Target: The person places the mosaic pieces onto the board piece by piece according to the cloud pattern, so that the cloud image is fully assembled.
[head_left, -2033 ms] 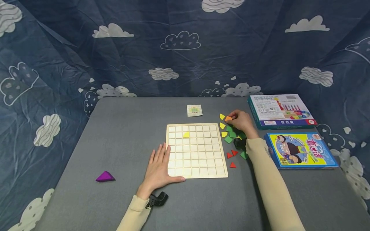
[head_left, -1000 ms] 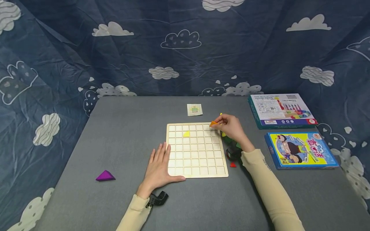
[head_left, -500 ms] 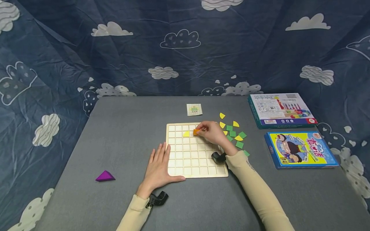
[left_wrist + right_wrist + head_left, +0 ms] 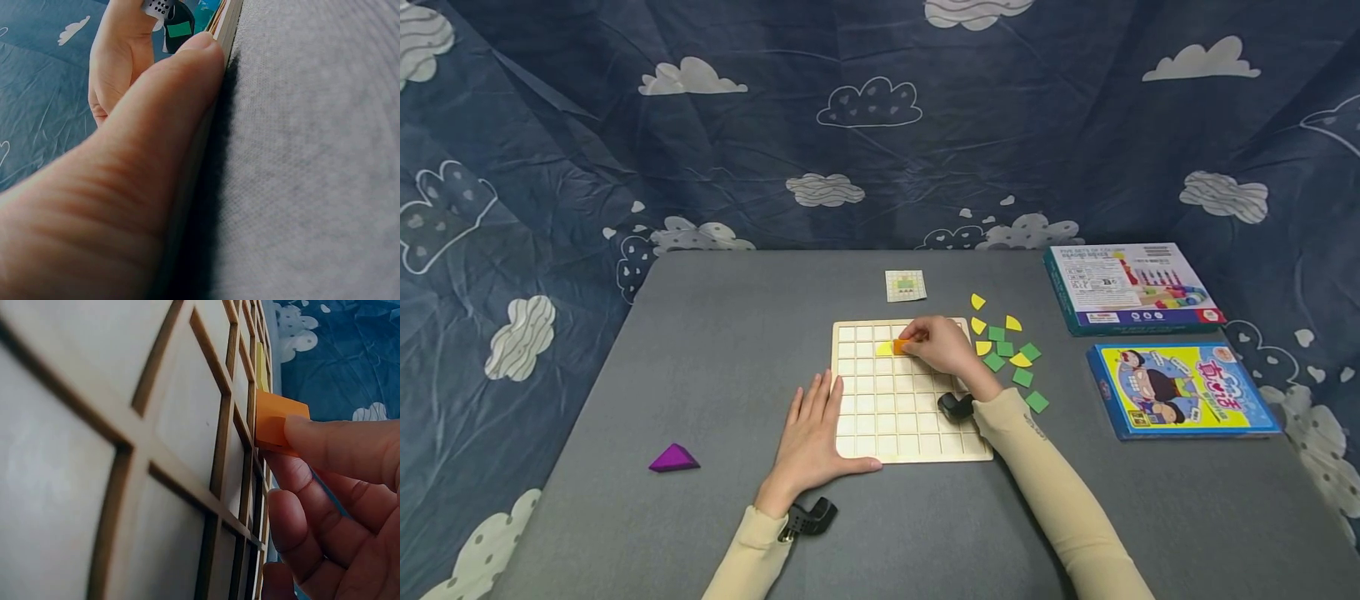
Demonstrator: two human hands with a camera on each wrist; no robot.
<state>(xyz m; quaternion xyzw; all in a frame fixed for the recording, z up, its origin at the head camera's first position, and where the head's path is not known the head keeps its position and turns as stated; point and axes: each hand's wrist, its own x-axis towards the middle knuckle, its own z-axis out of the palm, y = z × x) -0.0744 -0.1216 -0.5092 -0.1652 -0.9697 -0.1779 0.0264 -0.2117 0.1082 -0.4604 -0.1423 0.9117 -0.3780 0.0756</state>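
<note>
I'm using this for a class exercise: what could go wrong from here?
1. The orange tile is tilted up from the board in the right grip, so it might land crooked.
2. The yellow tile right beside it could get nudged.
3. The right sleeve is close to a loose green tile and may sweep it aside.

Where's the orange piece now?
In the head view, the orange piece is pinched by the right hand at the far half of the grid board, just right of a yellow piece.

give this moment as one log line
right hand: pinches orange tile at wooden grid board; left hand: at board's near-left corner; yellow tile: on board
</note>
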